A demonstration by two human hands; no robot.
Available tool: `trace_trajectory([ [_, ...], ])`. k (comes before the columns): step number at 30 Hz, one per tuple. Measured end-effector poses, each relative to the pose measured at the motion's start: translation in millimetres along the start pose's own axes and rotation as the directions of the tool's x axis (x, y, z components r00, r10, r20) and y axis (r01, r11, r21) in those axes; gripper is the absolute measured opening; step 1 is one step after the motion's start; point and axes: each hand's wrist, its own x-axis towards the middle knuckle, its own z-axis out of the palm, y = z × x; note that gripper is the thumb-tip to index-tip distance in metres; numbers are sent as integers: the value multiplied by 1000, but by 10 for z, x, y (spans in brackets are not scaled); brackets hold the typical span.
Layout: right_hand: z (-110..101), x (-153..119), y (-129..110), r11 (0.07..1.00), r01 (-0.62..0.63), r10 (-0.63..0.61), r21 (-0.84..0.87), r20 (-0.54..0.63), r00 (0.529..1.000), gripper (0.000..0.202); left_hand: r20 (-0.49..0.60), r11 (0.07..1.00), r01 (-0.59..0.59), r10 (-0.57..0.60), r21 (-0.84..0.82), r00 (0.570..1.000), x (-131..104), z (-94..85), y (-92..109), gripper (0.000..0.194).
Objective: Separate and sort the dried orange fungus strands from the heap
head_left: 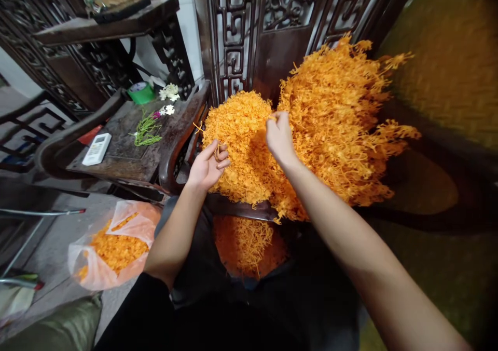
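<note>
A large bushy heap of thin, branching orange sprigs (pixel 338 117) fills the right side of a dark wooden seat. Left of it lies a lower rounded mound of finer orange pieces (pixel 241 133). My left hand (pixel 208 166) is at the mound's left edge, palm up, its thumb and fingers closed on a thin orange stem (pixel 218 151). My right hand (pixel 280 135) hovers where heap and mound meet. Its fingers are pinched together with a bit of orange at the tips, too small to tell from the pile behind.
A container of orange stems (pixel 252 242) sits between my legs. On the floor at left stands a plastic bag (pixel 128 257) with orange pieces. A wooden chair (pixel 116 159) bears a white remote (pixel 97 148), green tape (pixel 140 93), green stems (pixel 148 130) and white flowers (pixel 169 92).
</note>
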Motion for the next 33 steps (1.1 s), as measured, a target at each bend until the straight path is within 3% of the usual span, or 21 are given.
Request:
trace_trajectory([
  [3, 286, 279, -119, 947, 119, -147, -297, -71, 987, 46, 7, 999, -28, 27, 36, 1000, -5, 13, -3, 27],
  [5, 472, 419, -187, 871, 269, -232, -412, 137, 963, 55, 14, 998, -36, 35, 49, 999, 13, 8, -22, 29],
  [7, 579, 526, -228, 791, 403, -215, -460, 408, 887, 64, 37, 999, -45, 44, 28, 998, 47, -14, -46, 29],
  [8, 583, 560, -245, 762, 448, -190, -467, 500, 845, 69, 46, 999, -45, 44, 13, 998, 65, -28, -56, 29],
  [10, 485, 558, -298, 734, 501, -211, -459, 546, 811, 81, 56, 999, -29, 30, -32, 998, 90, -52, -68, 26],
  [13, 152, 313, -440, 772, 538, -394, -339, 410, 823, 83, 56, 994, 14, -8, -107, 998, 82, -52, -52, 22],
  [15, -73, -8, -529, 867, 478, -401, -141, 372, 837, 67, 47, 989, 16, -9, -147, 999, 53, -26, -27, 19],
  [16, -158, -197, -551, 915, 404, -367, -1, 412, 834, 60, 38, 987, 6, 0, -160, 999, 37, -10, -17, 18],
  [18, -253, -577, -540, 965, 128, -246, 230, 613, 751, 55, 20, 986, -33, 37, -164, 999, 10, 16, -10, 15],
  [20, -263, -884, -476, 937, -144, -130, 318, 702, 701, 48, 24, 990, -86, 89, -110, 996, -3, 17, -30, 11],
  [22, -236, -1065, -409, 882, -292, -20, 370, 649, 760, 41, 97, 993, -119, 116, 23, 988, -3, -21, -72, 10],
  [24, -222, -1131, -373, 826, -355, 53, 437, 568, 822, 38, 214, 967, -115, 65, 226, 975, 7, -90, -127, 24],
  [26, -239, -1135, -367, 753, -425, 90, 502, 561, 823, 36, 276, 879, -112, -23, 464, 961, 26, -170, -184, 40],
  [30, -314, -1125, -358, 569, -607, 121, 555, 674, 729, 32, 299, 606, -217, -37, 765, 954, 69, -264, -267, 38],
  [33, -365, -1126, -315, 592, -570, 80, 569, 662, 745, 22, 355, 492, -320, 24, 810, 935, 60, -247, -275, 30],
])
